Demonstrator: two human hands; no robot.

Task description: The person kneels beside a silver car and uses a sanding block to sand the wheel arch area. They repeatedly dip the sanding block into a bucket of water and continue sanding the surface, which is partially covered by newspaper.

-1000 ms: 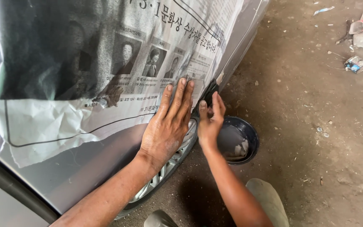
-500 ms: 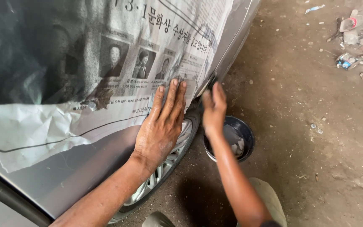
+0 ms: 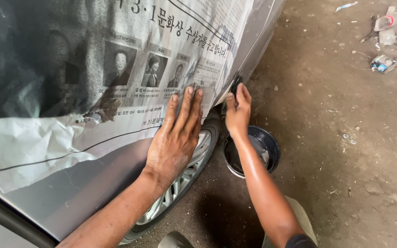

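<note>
small dark object [image 3: 236,85] mostly hidden by right hand [image 3: 238,115], wheel [image 3: 187,177] partly covered

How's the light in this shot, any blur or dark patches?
Head view: soft, even daylight, no hard glare; the newspaper is darkened at upper left by grey overspray or shadow; left hand and right hand are sharp; a shadow pools under the wheel beside the black bowl.

My right hand [image 3: 238,111] has slid farther up the silver car body panel [image 3: 258,41], carrying the small dark pad [image 3: 235,86] away from the round black bowl [image 3: 253,151].
</note>
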